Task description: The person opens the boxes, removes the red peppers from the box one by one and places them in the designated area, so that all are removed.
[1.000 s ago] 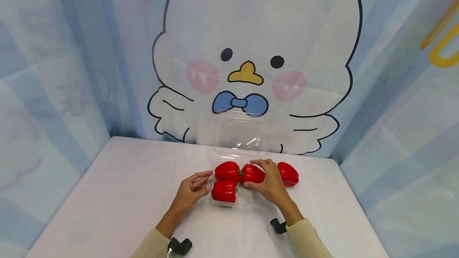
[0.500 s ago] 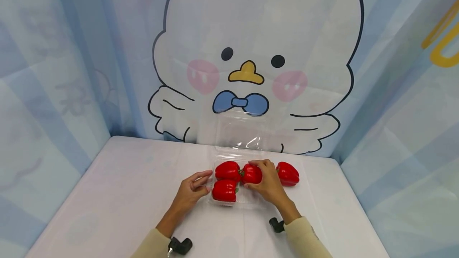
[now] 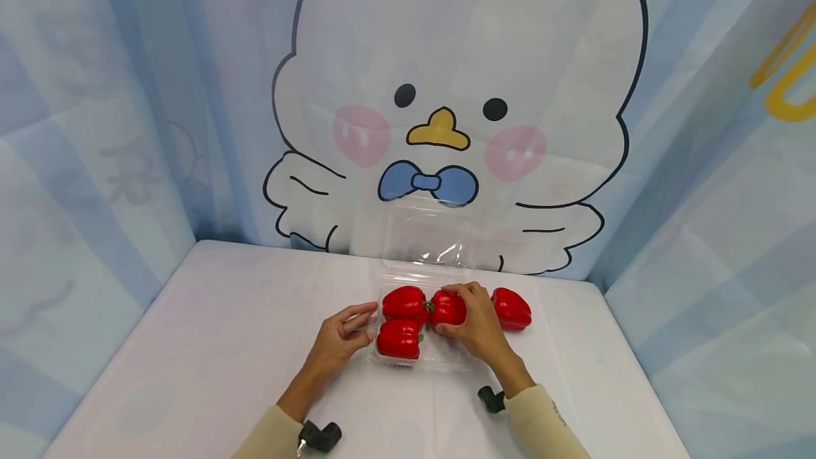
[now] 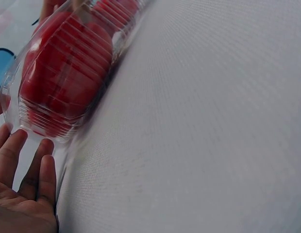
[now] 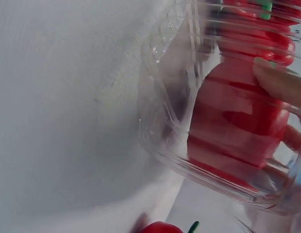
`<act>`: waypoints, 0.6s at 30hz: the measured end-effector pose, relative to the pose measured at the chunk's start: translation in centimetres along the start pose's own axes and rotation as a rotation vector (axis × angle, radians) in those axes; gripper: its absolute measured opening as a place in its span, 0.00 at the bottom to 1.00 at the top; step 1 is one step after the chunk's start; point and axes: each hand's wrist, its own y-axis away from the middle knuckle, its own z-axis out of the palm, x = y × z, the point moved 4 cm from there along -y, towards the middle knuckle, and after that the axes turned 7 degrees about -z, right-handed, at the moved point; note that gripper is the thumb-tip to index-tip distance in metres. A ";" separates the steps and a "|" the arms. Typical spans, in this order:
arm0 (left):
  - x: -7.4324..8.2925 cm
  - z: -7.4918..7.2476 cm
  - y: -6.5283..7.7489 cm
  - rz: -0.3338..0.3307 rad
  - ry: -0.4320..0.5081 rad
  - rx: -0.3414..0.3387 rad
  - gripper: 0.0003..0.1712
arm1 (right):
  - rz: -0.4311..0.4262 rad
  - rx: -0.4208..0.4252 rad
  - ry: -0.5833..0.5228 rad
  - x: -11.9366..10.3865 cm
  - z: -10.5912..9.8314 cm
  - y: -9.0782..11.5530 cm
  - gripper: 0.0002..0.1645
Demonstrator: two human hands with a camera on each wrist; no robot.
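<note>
A clear plastic clamshell box (image 3: 446, 351) lies on the table with its lid (image 3: 426, 236) raised at the back. Two red bell peppers, one at the back (image 3: 404, 303) and one in front (image 3: 398, 339), fill its left side. My right hand (image 3: 479, 324) grips a third red bell pepper (image 3: 449, 308) in the back right part of the box, thumb and fingers on either side. The right wrist view shows this pepper (image 5: 228, 116) through the clear wall. My left hand (image 3: 338, 342) has its fingers extended, fingertips at the box's left side; the left wrist view shows them (image 4: 46, 145) beside the ribbed wall.
Another red bell pepper (image 3: 512, 309) lies on the table just right of the box, beyond my right hand. The white table (image 3: 223, 346) meets a printed curtain (image 3: 210, 126) at the back. Black wrist devices (image 3: 321, 438) sit at both sleeves.
My right hand has shifted slightly left with the pepper it grips, more of the outer pepper now showing. The left hand stays at the box's side.
</note>
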 end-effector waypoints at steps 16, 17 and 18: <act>0.2 0.1 0.0 -0.016 0.005 0.047 0.31 | -0.020 0.003 0.029 -1.1 -1.3 0.3 0.45; 0.2 0.1 0.0 -0.018 0.006 0.046 0.31 | -0.020 0.006 0.030 -1.2 -1.4 0.3 0.45; 0.2 0.1 0.0 -0.019 0.007 0.046 0.31 | -0.021 0.009 0.031 -1.2 -1.5 0.3 0.45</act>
